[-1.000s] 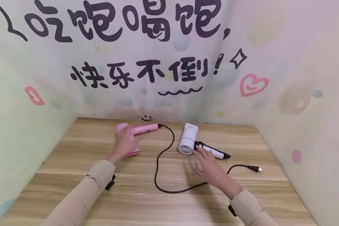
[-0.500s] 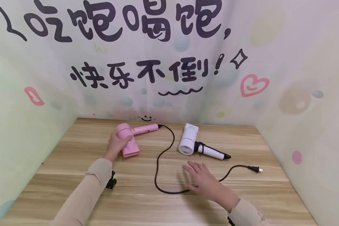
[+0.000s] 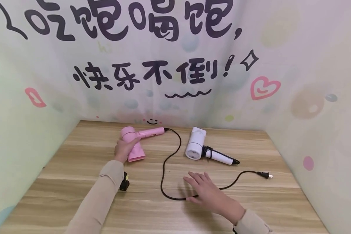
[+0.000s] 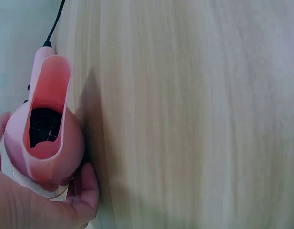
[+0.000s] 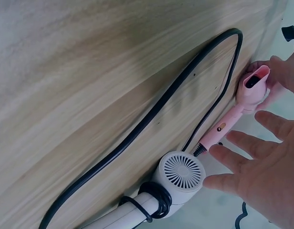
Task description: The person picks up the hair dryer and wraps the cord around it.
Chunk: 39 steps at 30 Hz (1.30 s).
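Beige and Black

The left sleeve is beige with a creased cuff; beside it is a black mount with a yellow spot. The right sleeve is also beige, with a black part at its edge.

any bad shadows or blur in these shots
Head view: fairly even light, a soft shadow on the table by the right hand; left wrist view: a dark shadow beside the pink hair dryer, the picture slightly soft; right wrist view: cool, dim light, but the white hair dryer shows its vent slots clearly.
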{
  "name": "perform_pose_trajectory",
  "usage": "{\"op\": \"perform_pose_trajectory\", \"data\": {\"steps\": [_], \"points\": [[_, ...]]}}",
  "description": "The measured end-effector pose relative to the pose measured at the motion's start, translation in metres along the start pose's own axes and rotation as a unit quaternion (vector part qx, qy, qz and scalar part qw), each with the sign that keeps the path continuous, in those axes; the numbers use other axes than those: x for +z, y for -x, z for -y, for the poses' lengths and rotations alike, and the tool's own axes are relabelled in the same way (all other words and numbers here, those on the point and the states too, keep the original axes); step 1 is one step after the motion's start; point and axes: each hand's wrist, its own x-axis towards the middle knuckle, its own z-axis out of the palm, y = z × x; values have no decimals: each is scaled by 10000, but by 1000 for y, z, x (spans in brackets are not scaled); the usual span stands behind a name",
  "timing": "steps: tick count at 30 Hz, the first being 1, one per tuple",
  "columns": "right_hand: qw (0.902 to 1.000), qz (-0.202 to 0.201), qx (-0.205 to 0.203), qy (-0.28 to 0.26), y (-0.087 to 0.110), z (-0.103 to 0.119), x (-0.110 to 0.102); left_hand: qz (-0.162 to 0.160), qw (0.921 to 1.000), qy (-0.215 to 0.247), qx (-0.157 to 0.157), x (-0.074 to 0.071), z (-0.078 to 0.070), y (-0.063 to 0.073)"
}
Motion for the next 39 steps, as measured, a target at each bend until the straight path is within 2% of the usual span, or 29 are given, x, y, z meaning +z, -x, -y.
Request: {"op": "perform_pose_trajectory", "data": {"steps": [4, 9, 14, 18, 23, 25, 30, 33, 37, 39], "points": [[10000, -9, -33, -40, 2, 3, -2, -144, 9990, -422, 45, 5, -3, 0], [9999, -5, -11, -108, 4, 5, -4, -235, 9989, -403, -6, 9, -3, 1], [9999, 32, 24, -158, 5, 8, -5, -199, 9993, 198, -252, 8, 2, 4], [9997, 30, 32, -224, 6, 9, -5, -241, 9951, 864, -425, 8, 6, 7], [9997, -67, 42, -240, 8, 11, -8, -85, 9781, 1977, -652, 10, 4, 14], [9995, -168, 23, -267, 8, 12, -10, 108, 9655, 2471, -809, 8, 4, 19], [9979, -492, 21, -427, 7, 12, -16, 463, 9424, 3167, -969, 3, 5, 33], [9963, -589, 130, -619, 6, 13, -20, 715, 9308, 3493, -805, -1, 3, 43], [9926, -725, 231, -951, 4, 13, -25, 1276, 9121, 3859, -529, -4, -1, 59], [9909, -856, 204, -1021, 2, 14, -28, 1445, 9091, 3885, -411, -4, -4, 67]]}}
